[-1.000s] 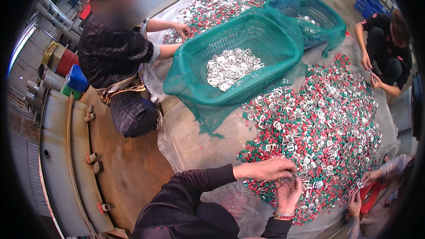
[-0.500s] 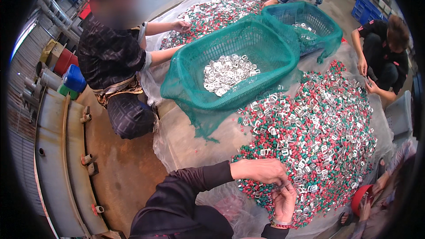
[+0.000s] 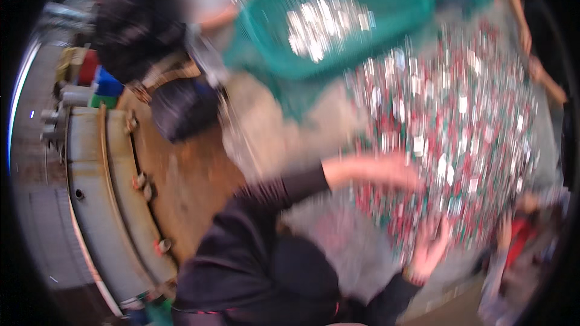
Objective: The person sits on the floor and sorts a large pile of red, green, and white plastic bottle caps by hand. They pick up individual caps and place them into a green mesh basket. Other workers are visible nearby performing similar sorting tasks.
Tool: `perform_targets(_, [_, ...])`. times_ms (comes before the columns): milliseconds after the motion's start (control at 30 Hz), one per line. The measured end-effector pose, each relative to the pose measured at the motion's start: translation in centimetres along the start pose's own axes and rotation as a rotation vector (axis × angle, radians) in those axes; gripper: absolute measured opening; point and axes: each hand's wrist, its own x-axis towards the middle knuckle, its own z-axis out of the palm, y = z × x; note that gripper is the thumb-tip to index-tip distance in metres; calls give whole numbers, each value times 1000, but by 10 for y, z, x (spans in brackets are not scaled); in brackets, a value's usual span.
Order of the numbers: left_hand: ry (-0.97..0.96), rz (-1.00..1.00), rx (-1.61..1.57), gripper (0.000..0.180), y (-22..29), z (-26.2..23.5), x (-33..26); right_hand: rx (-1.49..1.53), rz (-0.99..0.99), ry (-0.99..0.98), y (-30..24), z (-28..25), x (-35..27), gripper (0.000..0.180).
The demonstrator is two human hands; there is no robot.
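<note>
The whole view is smeared by motion. My left hand [image 3: 383,171] reaches in from the left, over the near-left side of a pile of small red and green pellets and silvery buckles [image 3: 450,127]. Its fingers are too blurred to tell if they hold anything. Lower and to the right, my right hand [image 3: 429,244] is at the pile's near edge, fingers apart, with nothing visible in it. The two hands do not touch. Beyond them, a green mesh-covered basket [image 3: 284,69] holds a heap of loose silvery buckles [image 3: 326,24].
A person in dark clothes [image 3: 139,24] sits at the far left. Another person's arms [image 3: 538,72] show at the far right, and someone with a red container [image 3: 518,238] is at the near right. A metal trough with pipe stubs [image 3: 99,187] runs along the left. Plastic sheeting [image 3: 290,145] lies beneath the pile.
My hands, fingertips together half a second ago, are now apart over the pile, the right one opened. The view has tilted, so basket and pile sit higher in it.
</note>
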Motion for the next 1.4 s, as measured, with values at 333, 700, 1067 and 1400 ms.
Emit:
perform_targets(333, [282, -102, 1244, 40, -98, -14, -2, -515, 56, -430, 21, -37, 39, 12])
perform_targets(700, [152, 100, 127, 30, -80, -42, 3, -1492, -734, -366, 99, 6, 93, 16])
perform_targets(1067, [236, 70, 647, 35, -91, -17, 29, -97, -31, -993, 21, -21, 45, 27])
perform_targets(1400, [108, 286, 209, 23, -76, -38, 23, -686, 1, -269, 73, -7, 66, 18])
